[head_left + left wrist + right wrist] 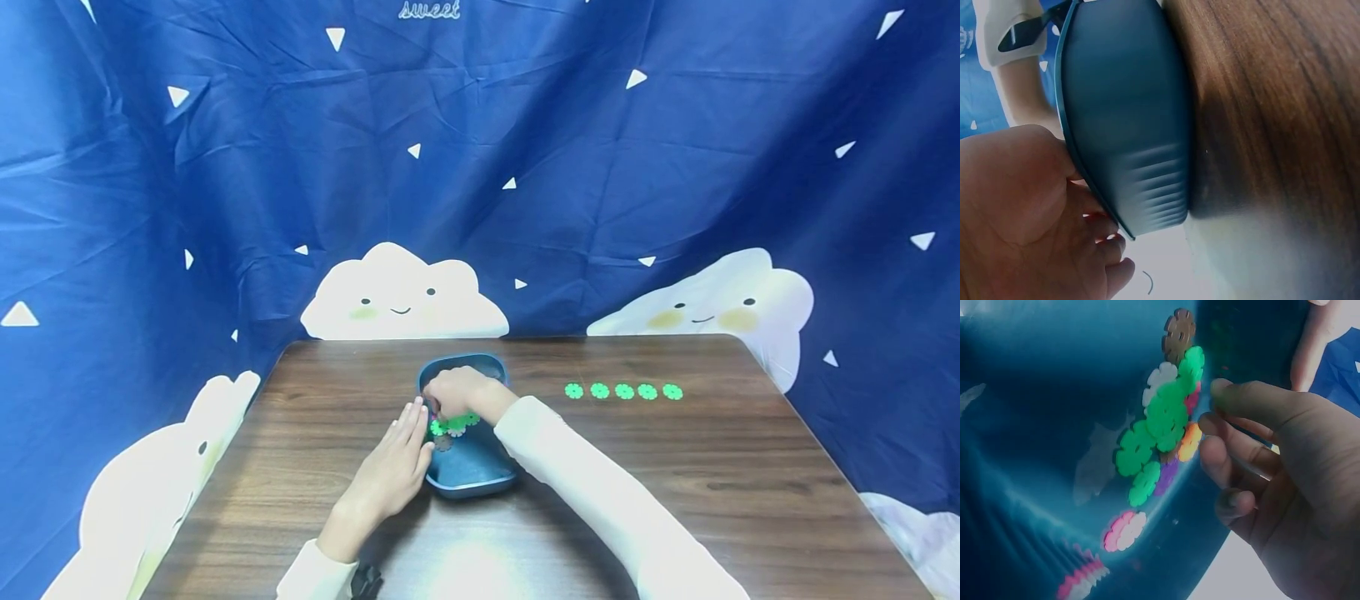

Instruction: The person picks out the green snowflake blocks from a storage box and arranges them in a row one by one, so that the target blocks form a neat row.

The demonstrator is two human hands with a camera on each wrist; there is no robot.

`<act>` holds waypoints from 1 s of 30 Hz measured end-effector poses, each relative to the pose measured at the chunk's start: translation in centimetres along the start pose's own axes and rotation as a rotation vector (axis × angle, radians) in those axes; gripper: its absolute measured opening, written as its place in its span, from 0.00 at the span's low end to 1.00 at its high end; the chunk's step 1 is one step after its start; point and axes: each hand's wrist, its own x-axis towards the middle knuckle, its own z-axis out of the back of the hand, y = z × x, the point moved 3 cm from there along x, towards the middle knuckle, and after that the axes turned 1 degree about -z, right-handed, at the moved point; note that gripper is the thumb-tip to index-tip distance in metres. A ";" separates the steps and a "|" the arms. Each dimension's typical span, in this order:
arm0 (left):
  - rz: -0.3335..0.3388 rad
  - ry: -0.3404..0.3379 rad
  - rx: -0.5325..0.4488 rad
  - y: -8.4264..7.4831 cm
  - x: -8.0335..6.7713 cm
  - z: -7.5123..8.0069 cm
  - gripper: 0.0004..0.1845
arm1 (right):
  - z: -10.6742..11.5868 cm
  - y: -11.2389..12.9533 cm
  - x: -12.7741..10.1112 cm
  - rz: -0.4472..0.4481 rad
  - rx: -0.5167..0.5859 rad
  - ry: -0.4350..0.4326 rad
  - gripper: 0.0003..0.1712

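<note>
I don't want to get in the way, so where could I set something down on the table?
The table looks bare right of the right sleeve, nearer than the five green pieces, and left of the left hand, out to the left edge. It's crowded at the blue tray: left hand at its side, right hand inside with colourful pieces.

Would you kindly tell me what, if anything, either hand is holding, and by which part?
Nothing appears held: the left hand rests against the blue, rounded plastic bin; the right hand looks empty inside it.
</note>
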 end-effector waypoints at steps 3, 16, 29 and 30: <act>0.005 0.006 -0.001 0.0 0.0 0.0 0.31 | -0.6 0.1 0.4 -0.013 -0.006 0.036 0.10; 0.014 0.017 0.000 0.1 0.0 -0.1 0.31 | -1.3 0.2 0.8 -0.051 -0.059 0.075 0.11; 0.011 0.007 -0.016 -0.1 -0.1 0.1 0.30 | -1.4 0.4 0.9 -0.065 -0.096 0.090 0.14; 0.010 0.003 -0.015 0.0 -0.1 0.1 0.30 | -1.4 0.4 1.0 -0.068 -0.098 0.092 0.14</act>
